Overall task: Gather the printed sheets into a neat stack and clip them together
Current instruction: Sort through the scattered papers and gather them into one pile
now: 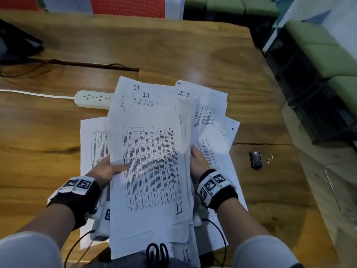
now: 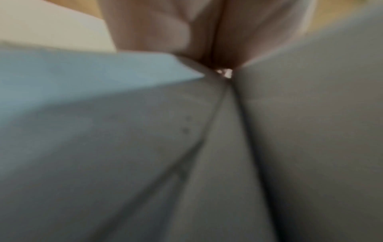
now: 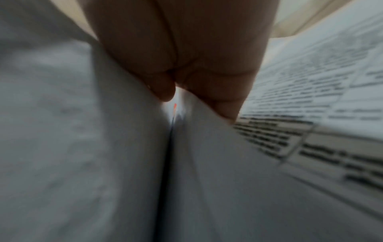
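A loose bundle of printed sheets (image 1: 150, 161) with tables and handwritten "I.T" marks is lifted in front of me, its edges uneven. My left hand (image 1: 105, 170) grips its left edge, thumb on top of the print. At the right edge my right hand (image 1: 199, 161) holds it, fingers tucked behind the paper. More sheets (image 1: 92, 144) lie fanned on the wooden table (image 1: 193, 55) underneath. A black binder clip (image 1: 256, 159) lies on the table to the right, clear of both hands. Both wrist views show blurred paper (image 2: 124, 147) and fingers (image 3: 196, 49) pressed between sheets (image 3: 311, 98).
A white power strip (image 1: 92, 98) with its cord lies left of the papers. A dark object (image 1: 17, 43) sits at the far left. Black crates (image 1: 309, 93) stand past the table's right edge. Black loops (image 1: 157, 252) show at the near edge.
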